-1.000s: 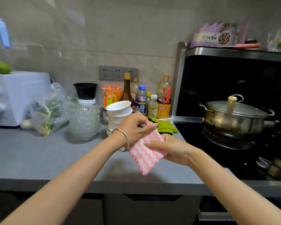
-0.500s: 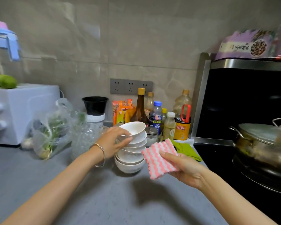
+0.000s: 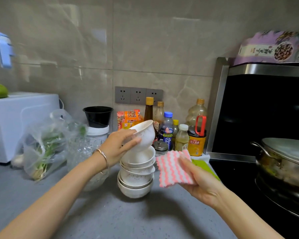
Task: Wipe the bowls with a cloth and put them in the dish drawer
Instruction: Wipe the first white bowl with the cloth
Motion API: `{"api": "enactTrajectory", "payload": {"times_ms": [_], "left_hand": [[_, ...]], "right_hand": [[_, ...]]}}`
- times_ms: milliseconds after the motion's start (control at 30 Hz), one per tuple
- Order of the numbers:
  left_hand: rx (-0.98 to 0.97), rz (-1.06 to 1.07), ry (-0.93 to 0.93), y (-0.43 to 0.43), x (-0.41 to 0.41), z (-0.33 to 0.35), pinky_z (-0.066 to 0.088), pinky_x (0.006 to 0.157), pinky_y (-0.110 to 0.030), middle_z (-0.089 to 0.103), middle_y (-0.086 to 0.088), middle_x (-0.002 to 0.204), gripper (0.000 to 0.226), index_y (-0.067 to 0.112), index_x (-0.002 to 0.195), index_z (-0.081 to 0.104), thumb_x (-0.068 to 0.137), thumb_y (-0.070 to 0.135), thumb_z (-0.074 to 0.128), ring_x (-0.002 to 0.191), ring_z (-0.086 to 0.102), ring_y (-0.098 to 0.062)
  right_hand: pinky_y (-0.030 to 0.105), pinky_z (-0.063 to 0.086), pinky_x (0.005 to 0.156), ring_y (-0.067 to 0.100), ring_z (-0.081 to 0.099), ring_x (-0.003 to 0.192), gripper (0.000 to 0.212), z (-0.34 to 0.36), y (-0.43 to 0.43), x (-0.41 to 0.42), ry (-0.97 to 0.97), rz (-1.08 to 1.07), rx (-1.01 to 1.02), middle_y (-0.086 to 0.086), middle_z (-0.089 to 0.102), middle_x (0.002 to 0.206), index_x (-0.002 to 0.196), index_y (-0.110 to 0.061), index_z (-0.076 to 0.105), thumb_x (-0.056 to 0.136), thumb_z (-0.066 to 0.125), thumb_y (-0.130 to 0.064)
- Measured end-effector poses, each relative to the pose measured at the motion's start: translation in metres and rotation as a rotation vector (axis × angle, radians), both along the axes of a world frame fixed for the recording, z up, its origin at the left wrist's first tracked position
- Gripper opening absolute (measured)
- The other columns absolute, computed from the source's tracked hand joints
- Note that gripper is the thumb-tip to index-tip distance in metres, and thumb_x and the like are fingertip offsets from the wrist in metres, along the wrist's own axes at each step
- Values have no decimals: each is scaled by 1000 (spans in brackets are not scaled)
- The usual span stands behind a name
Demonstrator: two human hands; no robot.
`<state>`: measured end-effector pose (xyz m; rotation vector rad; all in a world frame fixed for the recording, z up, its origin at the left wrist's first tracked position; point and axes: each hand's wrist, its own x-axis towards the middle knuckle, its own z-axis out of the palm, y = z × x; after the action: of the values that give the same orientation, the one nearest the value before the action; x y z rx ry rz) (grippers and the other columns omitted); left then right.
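So, surface (image 3: 110,218): grey, and it carries everything. The bare stretch between the stack and me looks like my best working room. Its near edge is out of view below, so I'd wipe over the middle rather than out past it.
Pot (image 3: 283,157): lidded, on the dark hob to my right and near my right forearm. I'd keep that elbow tucked in.
Glass bowl (image 3: 81,152): just left of the stack, behind my left wrist, so a swing that way looks risky.
Stack of bowls (image 3: 136,176): white, several nested and sitting a little unevenly. I'd lift straight up so the rest aren't dragged.
Top bowl (image 3: 145,135): tilted and held above the stack. I cannot tell whether its foot is clear of the bowl beneath.
Bottles (image 3: 167,131): crowded just behind the stack, so the bowl should come toward me, never back.
Cloth (image 3: 171,168): pink-and-white, just right of the stack and apart from the bowl. I judge it should go inside first, then round the rim and the outside.
Left hand (image 3: 117,147): fingers curled round the top bowl's rim and wall, gripping it. I'd want a firm hold while the cloth pushes.
Right hand (image 3: 202,181): thumb over and fingers under, pinching the cloth.
Dish drawer: not in view.
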<state>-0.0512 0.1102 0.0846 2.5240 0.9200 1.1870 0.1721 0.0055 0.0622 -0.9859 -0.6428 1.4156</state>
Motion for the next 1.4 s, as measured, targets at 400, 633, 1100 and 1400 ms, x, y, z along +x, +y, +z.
{"api": "enactTrajectory", "payload": {"times_ms": [400, 633, 1100, 1400], "left_hand": [[-387, -330, -475, -94, 66, -26, 49, 77, -24, 70, 10, 91, 27, 23, 101, 67, 88, 41, 52, 84, 60, -1], [-569, -143, -819, -123, 102, -56, 47, 84, -14, 70, 1, 100, 61, 9, 103, 67, 83, 55, 33, 95, 60, -3], [-469, 113, -819, -157, 118, -68, 49, 66, -49, 66, -19, 65, 105, -10, 72, 59, 72, 88, 20, 63, 61, -31], [-295, 99, -771, -163, 107, -60, 42, 58, -45, 60, -10, 54, 93, -4, 61, 57, 82, 78, 20, 54, 52, -18]], "right_hand": [[13, 50, 80, -3, 65, 90, 49, 20, -55, -9, -691, -384, 606, -16, 73, 94, 105, -22, 74, 99, 34, -48], [18, 37, 98, -1, 51, 116, 39, -20, -68, 5, -1263, -445, 771, -24, 61, 119, 118, -35, 64, 95, 35, -49], [14, 26, 108, -14, 30, 132, 60, -41, -94, -12, -1124, -338, 521, -28, 39, 142, 137, -42, 43, 84, 34, -68], [11, 25, 110, -18, 28, 131, 38, -32, -97, -22, -1022, -256, 610, -25, 37, 145, 139, -43, 38, 103, 27, -45]]}}
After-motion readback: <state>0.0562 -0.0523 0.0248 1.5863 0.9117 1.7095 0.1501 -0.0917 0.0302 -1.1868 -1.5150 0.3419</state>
